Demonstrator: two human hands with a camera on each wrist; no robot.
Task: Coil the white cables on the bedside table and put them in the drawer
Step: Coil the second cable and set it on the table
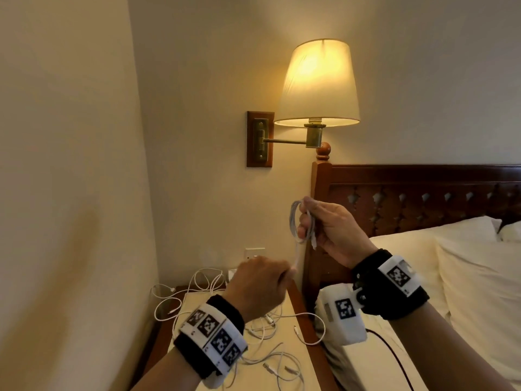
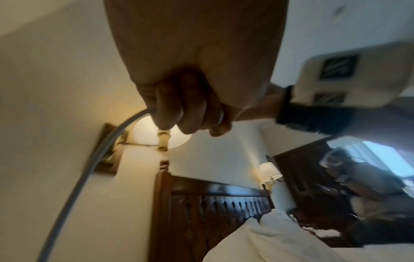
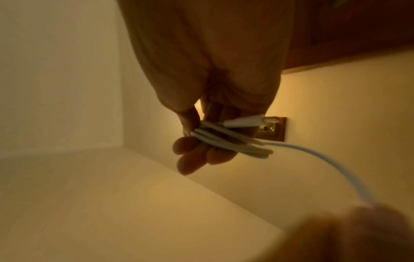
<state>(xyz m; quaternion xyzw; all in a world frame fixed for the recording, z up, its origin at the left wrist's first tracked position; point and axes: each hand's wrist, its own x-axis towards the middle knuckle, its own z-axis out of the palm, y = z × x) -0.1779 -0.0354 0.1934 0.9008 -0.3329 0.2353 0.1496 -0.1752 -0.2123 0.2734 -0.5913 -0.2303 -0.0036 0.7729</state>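
Right hand [image 1: 332, 230]: raised in front of the headboard [image 1: 423, 198]; its grip is curled round a small coil of white cable [image 1: 300, 221], several loops bunched together.
Left hand [image 1: 259, 286]: lower, above the table [image 1: 293, 359]; its grip pinches the free tail of the same cable, which runs up to the coil.
Remaining cables [image 1: 265, 331]: a loose white tangle spread over the table top, some loops hanging past its edges.
Head view only: the table and tangle, both wrist bands with printed markers, a wall socket [image 1: 255, 253] behind the left hand, the lit wall lamp [image 1: 318, 83], pillows [image 1: 465, 277] on the bed.
Right wrist view only: a white connector [image 3: 244, 122] lying across the coil [image 3: 230, 140] against the fingers [image 3: 192, 159]; the tail arcing away to a blurred fingertip at the lower right.
Left wrist view only: the cable [image 2: 89, 170] leaving the closed fist [image 2: 190, 109] and curving down; a second lamp farther along the wall.
Drawer: not seen in any view.
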